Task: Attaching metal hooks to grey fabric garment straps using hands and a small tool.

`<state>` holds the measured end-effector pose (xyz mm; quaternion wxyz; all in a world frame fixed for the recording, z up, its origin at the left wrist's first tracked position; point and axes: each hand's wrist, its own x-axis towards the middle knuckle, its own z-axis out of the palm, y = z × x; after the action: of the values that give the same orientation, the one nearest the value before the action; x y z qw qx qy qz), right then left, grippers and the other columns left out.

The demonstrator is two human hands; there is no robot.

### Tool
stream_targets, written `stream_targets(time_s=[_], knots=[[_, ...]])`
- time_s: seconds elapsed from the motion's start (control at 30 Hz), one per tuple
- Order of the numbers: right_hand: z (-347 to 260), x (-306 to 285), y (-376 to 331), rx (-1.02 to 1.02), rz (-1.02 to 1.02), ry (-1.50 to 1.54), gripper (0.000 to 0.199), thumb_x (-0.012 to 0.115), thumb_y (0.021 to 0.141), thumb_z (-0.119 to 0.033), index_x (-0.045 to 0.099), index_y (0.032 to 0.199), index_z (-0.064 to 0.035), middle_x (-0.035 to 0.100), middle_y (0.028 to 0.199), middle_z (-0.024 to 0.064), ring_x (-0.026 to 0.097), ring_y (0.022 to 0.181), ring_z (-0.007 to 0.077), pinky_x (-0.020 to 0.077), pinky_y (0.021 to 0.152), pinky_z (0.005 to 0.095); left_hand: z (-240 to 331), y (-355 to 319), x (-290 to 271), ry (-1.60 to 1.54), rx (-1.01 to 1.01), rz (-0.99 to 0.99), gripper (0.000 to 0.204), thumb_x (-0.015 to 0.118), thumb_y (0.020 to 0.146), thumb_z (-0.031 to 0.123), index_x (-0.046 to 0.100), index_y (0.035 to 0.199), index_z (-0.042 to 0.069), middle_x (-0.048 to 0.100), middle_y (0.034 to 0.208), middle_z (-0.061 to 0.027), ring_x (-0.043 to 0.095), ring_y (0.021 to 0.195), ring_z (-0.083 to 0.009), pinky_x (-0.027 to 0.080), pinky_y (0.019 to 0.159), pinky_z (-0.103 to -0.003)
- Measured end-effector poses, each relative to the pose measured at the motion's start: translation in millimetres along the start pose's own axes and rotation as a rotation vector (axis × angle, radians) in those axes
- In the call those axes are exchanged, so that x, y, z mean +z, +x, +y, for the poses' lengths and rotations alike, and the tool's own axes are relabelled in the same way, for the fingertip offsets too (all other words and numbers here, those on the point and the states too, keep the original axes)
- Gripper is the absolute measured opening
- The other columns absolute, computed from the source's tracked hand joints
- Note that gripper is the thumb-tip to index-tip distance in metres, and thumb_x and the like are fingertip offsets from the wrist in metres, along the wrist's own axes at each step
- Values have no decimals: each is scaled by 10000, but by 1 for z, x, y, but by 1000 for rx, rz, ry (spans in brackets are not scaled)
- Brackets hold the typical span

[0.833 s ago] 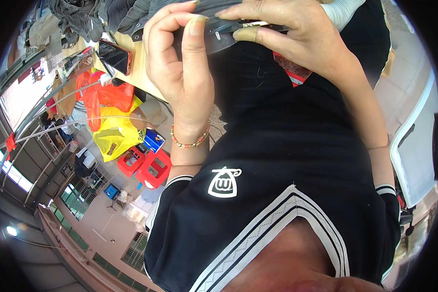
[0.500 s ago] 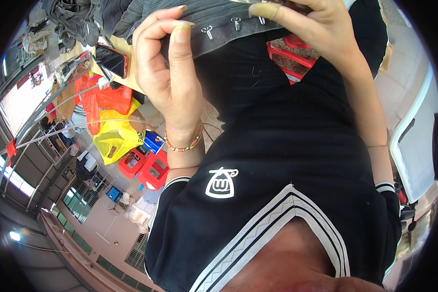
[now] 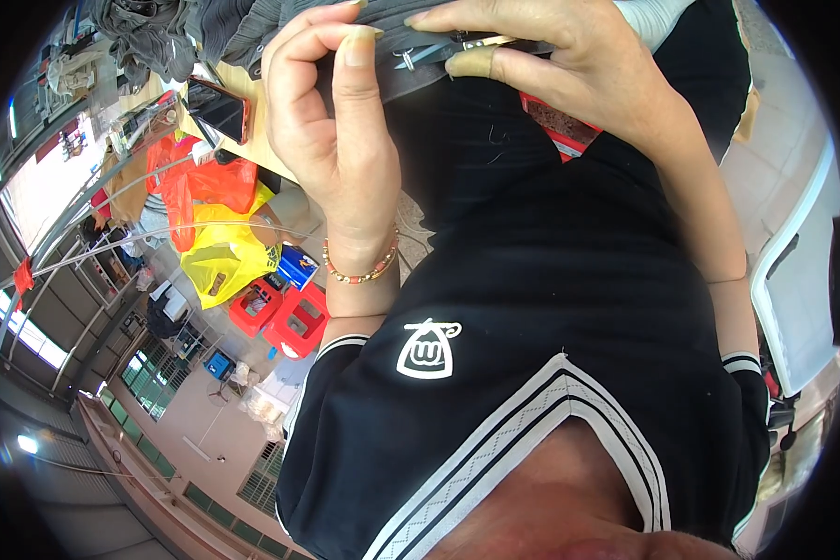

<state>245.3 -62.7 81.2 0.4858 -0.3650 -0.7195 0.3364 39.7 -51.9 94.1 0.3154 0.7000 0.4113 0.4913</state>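
A dark grey garment with a ribbed texture lies across my lap at the top of the view. Along its edge sits a small metal hook. My left hand, a beaded bracelet at its wrist, pinches the garment beside the hook, thumb and fingers nearly together. Between the fingers of my right hand is a pair of thread snips, partly hidden, its blades pointing left at the hook. A tan covering wraps the right thumb.
More grey garments are heaped at the upper left. A phone lies on a wooden table. Below are red and yellow plastic bags and red stools. A white chair or panel stands at my right.
My right hand has moved left and down along the garment's edge, bringing the snips' blades to the hook. Other hooks seen before are now covered. My left hand has shifted slightly right.
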Motion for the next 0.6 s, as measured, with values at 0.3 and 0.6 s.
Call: stream_targets(time_s=[0.3, 0.6], knots=[[2, 4, 3, -32, 31, 10, 272, 763, 825, -78, 711, 1078, 10, 597, 822, 94, 609, 724, 209, 476, 623, 294, 0, 0, 0, 5, 5, 1, 112, 561, 1006, 51, 628, 1063, -18, 656, 1176, -116, 589, 1080, -143, 433, 981, -268], [12, -15, -12, 236, 190, 46, 272, 741, 870, -53, 694, 1126, 29, 612, 886, 31, 566, 768, 92, 447, 661, 242, 14, 9, -23, 276, 141, -165, 212, 712, 859, 68, 636, 661, 68, 708, 1011, -51, 578, 989, -210, 394, 922, -343]])
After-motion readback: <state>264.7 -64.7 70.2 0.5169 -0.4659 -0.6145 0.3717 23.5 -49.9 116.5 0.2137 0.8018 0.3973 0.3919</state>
